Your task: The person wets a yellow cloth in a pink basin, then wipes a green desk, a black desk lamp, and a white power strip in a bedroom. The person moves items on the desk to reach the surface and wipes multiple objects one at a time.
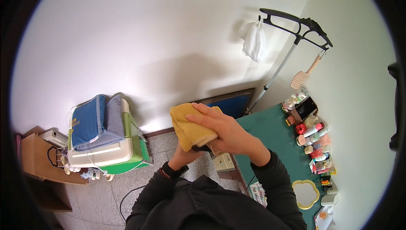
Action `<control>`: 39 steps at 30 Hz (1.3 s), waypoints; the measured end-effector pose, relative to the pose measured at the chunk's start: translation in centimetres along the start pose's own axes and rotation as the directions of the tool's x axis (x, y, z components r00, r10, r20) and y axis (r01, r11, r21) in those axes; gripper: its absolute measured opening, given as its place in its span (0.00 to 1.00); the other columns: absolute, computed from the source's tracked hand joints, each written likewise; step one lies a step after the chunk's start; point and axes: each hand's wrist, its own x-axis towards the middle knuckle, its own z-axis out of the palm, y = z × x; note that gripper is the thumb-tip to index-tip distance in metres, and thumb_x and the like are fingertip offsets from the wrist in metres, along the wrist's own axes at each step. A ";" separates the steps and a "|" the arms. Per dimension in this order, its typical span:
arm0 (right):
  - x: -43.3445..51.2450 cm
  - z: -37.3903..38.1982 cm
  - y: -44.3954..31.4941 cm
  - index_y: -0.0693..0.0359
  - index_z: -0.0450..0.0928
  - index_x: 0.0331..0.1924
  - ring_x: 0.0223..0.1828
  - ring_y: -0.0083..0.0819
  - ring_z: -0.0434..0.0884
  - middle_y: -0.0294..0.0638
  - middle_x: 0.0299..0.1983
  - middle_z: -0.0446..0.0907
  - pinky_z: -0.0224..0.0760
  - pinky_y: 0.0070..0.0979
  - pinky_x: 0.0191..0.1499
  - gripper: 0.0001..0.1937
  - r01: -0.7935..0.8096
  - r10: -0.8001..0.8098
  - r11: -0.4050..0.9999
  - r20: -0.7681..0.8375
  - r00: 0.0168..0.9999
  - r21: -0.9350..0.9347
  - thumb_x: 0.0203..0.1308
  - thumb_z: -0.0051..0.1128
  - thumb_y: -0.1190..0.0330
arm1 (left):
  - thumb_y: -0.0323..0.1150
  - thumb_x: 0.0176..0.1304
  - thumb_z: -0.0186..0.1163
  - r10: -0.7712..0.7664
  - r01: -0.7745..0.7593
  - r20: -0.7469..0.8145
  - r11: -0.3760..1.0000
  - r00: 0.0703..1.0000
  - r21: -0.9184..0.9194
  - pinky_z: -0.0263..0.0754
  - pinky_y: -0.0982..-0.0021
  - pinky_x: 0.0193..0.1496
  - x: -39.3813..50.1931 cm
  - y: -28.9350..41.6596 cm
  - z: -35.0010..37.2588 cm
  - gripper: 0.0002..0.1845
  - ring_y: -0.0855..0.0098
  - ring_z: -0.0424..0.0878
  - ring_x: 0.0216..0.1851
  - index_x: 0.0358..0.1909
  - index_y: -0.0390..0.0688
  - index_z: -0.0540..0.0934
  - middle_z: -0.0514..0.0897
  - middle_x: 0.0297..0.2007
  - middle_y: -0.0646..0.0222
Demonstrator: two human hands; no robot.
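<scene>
A folded yellow cloth point(187, 122) is held up in front of me, between my two hands. My right hand point(215, 125) lies over its right side, fingers spread across the top. From below, my left hand point(185, 155) reaches up to the underside, partly hidden by the cloth. A dark object point(201, 148) shows just under the cloth's lower edge, between the hands; what it is cannot be made out. A black band is on my left wrist.
On the right, a green-topped table point(269, 128) carries bottles, jars and a yellow flower-shaped mirror point(305, 194). A stand point(279, 66) holds a white cloth point(254, 41) and a hairbrush point(304, 74). At left sits a lidded storage bin point(104, 153) with a blue fabric bag point(87, 122) on top. A cable point(123, 195) crosses the floor.
</scene>
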 end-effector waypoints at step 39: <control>-4.7 4.1 4.1 0.65 0.62 0.63 0.67 0.49 0.58 0.56 0.68 0.53 0.51 0.37 0.67 0.27 -0.032 0.109 0.994 -0.957 0.267 0.105 0.60 0.54 0.69 | 0.27 0.48 0.66 -0.095 0.160 0.194 0.921 0.976 -0.356 0.65 0.69 0.58 6.6 5.8 4.1 0.41 0.62 0.71 0.58 0.64 0.38 0.57 0.73 0.56 0.59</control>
